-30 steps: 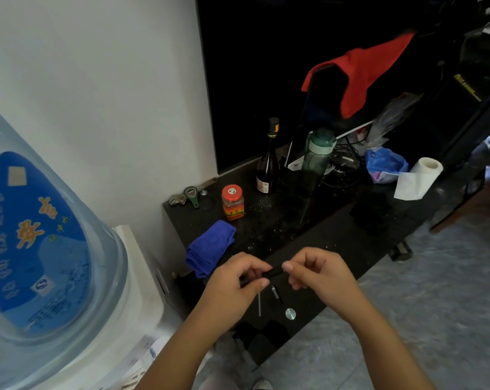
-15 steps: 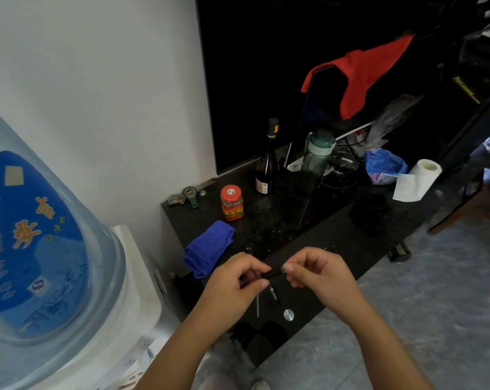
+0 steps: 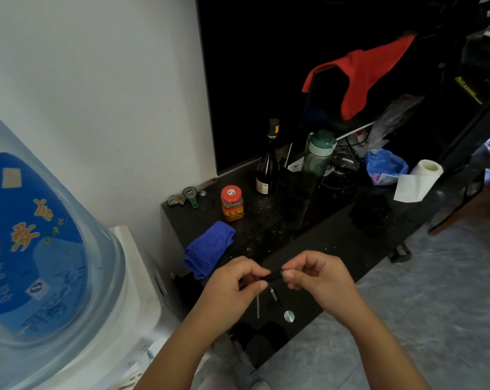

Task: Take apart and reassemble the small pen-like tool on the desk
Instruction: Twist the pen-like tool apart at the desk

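Both hands pinch the black pen (image 3: 272,276) over the desk's (image 3: 336,243) front edge, left hand (image 3: 232,288) on its barrel, right hand (image 3: 320,280) at its tip; a slip could drop small parts to the floor.

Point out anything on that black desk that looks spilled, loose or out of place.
Pale specks and crumbs lie scattered over the glossy black desk beside the orange-lidded jar, like a dry spill. Below the hands, a thin metal rod, a small dark pen part and a round silver cap lie loose near the desk's front edge.
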Motion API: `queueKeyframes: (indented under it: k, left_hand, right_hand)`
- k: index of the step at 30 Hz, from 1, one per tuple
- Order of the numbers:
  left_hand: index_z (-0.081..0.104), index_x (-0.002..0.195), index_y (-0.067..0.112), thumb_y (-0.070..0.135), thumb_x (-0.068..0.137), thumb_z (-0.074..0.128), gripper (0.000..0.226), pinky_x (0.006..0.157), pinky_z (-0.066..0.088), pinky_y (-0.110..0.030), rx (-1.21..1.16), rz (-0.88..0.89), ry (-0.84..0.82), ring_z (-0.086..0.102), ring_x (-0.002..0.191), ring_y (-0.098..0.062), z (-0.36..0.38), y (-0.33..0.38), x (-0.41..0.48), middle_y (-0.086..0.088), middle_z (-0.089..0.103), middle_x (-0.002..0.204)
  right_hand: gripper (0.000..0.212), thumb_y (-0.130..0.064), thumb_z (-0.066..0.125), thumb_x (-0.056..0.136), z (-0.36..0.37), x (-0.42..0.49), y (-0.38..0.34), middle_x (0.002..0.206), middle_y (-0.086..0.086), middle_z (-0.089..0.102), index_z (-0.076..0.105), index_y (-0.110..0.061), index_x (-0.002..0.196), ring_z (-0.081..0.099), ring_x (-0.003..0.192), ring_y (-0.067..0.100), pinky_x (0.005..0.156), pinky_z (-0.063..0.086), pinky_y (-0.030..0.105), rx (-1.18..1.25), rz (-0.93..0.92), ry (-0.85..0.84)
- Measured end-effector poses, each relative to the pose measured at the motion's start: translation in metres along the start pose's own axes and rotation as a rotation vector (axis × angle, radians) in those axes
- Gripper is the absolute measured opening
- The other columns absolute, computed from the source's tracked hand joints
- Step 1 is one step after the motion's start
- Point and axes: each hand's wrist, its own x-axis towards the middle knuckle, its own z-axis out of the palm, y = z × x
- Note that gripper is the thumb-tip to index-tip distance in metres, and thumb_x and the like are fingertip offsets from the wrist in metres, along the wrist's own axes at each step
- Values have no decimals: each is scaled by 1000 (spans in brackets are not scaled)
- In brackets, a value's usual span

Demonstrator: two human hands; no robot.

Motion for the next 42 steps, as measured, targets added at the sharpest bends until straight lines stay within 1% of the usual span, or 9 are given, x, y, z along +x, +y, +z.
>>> queueKeyframes:
  k: [6,11,16,20,25,28,33,37,42]
  left_hand:
    - [57,80,43,22,88,52,22,71,42,-18,25,-107,-170,57,72,0,-4,0,-2,13,61,74]
    - [55,72,43,19,83,61,27,63,42,-8,130,-84,-45,54,70,12,-2,-2,-3,16,58,70]
    - [68,87,25,17,80,65,11,69,40,-1,229,-11,66,55,77,6,0,-9,-3,20,55,74]
    - [67,94,28,18,84,60,16,67,41,-2,140,-84,28,55,74,11,4,-12,-4,19,58,74]
    - [58,71,41,19,87,54,28,65,38,-11,67,-147,-115,55,64,10,-2,-7,-5,14,60,66]
    - [60,70,38,13,82,61,28,60,40,-6,98,-109,-40,55,60,13,3,-9,-5,13,60,62]
    - [68,87,20,11,80,63,12,67,40,0,103,-38,127,57,74,9,14,-10,-5,12,60,74]
    - [69,92,18,12,80,64,14,70,41,-1,168,1,152,58,78,0,13,-10,-2,15,57,77]
    - [67,89,24,13,80,64,14,68,43,-1,55,-99,135,59,74,5,10,-14,-1,11,63,78]
  right_hand:
    - [19,-1,67,74,-4,0,1,65,1,63,65,-19,70,61,62,9,61,53,18,-78,-72,4]
    - [16,1,68,73,-1,3,3,59,-2,65,66,-15,70,63,54,5,55,53,14,-61,14,-52]
    - [11,5,67,73,10,3,11,59,6,63,64,-5,70,60,46,4,49,52,14,56,54,41]
    - [11,4,64,76,11,1,14,61,2,61,62,-6,75,60,52,2,53,52,15,92,-7,21]
    - [18,5,62,77,4,-1,14,58,-2,61,64,-12,73,61,56,3,56,52,16,79,-72,-37]
    - [16,6,62,77,6,0,17,57,0,61,62,-8,71,59,52,6,52,51,18,83,-42,-52]
    - [20,8,60,77,11,2,25,49,0,63,63,-9,67,59,48,5,49,51,15,207,-14,83]
    - [18,9,59,77,13,3,28,48,1,65,63,-7,68,60,47,5,48,51,15,291,11,100]
    - [19,6,63,75,11,7,29,61,0,67,63,-9,87,64,59,6,55,52,14,302,-21,39]
